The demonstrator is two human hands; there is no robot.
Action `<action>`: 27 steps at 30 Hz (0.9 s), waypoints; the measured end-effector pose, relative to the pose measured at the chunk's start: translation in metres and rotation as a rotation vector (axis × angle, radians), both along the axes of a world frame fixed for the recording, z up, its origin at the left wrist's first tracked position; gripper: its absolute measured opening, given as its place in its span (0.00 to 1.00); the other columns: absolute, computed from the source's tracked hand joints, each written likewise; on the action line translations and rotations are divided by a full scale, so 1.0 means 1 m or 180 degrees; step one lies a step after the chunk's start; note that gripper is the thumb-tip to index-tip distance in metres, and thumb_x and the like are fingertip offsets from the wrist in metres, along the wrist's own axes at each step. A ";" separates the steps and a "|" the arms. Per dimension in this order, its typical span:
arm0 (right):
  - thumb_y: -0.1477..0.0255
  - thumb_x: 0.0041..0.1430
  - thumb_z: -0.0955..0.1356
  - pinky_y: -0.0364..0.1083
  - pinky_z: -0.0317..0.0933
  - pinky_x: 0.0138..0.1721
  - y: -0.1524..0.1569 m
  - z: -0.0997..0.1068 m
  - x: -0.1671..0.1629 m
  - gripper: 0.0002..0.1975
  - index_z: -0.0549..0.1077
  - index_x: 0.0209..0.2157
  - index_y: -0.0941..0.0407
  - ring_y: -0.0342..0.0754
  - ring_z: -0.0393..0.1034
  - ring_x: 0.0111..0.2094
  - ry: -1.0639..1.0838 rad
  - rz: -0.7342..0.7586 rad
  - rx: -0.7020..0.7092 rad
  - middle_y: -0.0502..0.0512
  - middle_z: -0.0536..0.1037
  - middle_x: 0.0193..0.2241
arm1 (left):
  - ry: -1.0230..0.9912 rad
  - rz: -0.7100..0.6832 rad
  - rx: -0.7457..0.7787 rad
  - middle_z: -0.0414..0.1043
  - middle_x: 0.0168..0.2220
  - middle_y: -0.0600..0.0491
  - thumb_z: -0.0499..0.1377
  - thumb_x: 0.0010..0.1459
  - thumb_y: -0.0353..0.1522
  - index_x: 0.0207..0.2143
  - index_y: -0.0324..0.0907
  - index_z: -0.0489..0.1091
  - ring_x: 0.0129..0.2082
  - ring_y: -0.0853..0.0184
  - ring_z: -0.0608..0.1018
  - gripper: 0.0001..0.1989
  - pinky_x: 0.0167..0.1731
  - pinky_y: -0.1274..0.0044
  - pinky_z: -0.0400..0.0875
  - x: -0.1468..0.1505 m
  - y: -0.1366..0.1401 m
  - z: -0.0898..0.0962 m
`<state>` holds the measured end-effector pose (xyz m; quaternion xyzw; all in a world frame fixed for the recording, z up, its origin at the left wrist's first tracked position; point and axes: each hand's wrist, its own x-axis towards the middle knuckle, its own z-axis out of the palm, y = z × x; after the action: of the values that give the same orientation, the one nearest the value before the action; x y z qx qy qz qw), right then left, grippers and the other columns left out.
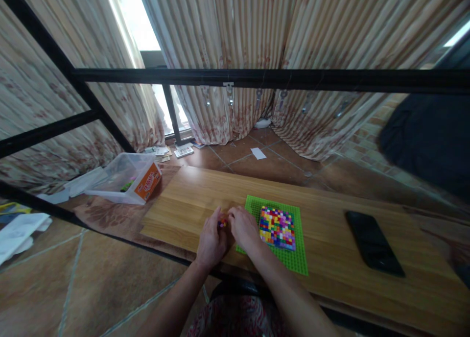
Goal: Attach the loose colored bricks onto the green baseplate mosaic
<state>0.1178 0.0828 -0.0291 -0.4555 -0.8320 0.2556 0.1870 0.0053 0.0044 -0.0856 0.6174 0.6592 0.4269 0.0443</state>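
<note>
Low over the wooden board, my left hand [212, 240] is closed around a little cluster of coloured toy bricks [222, 223], with red, orange and purple showing. My right hand [242, 225] is right beside it, thumb and fingers pinched together at the cluster's right side; what is in that pinch is too small to make out. Just right of my right hand lies a green studded baseplate [301, 249]. It carries a rectangular block of many small multicoloured bricks [277, 227]. My right wrist and forearm cover part of the baseplate's left side.
A black phone [374, 244] lies on the wooden board [326, 229] at the right. Left of the board stands a clear plastic box [125, 178] with an orange label and a few green pieces inside. A black metal rail [257, 78] crosses ahead, before striped curtains [249, 28].
</note>
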 end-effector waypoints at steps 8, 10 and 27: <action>0.71 0.64 0.60 0.47 0.64 0.45 -0.015 0.026 0.066 0.14 0.78 0.40 0.54 0.47 0.73 0.40 0.1150 -0.0397 -0.0005 0.55 0.80 0.39 | 0.0042 0.0056 0.0048 0.71 0.50 0.43 0.50 0.50 0.19 0.61 0.37 0.55 0.51 0.62 0.74 0.34 0.53 0.66 0.71 -0.002 -0.001 -0.002; 0.67 0.63 0.61 0.48 0.65 0.45 -0.019 0.022 0.088 0.14 0.78 0.40 0.53 0.49 0.74 0.41 0.1479 -0.0620 -0.0048 0.56 0.80 0.40 | 0.0130 0.0079 0.0021 0.71 0.50 0.43 0.51 0.51 0.20 0.60 0.37 0.57 0.50 0.61 0.74 0.32 0.52 0.65 0.71 -0.002 0.000 -0.002; 0.62 0.56 0.64 0.49 0.65 0.40 0.003 0.002 0.143 0.15 0.79 0.34 0.55 0.51 0.75 0.35 0.1168 -0.1680 -0.0266 0.55 0.82 0.34 | 0.0601 0.0106 -0.0080 0.75 0.44 0.45 0.54 0.60 0.30 0.53 0.40 0.65 0.43 0.58 0.76 0.18 0.44 0.64 0.74 -0.001 0.007 0.004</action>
<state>0.2607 0.0860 -0.0270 -0.6091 -0.6263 0.3100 0.3749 0.0044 0.0116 -0.0812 0.6433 0.6759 0.3591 -0.0174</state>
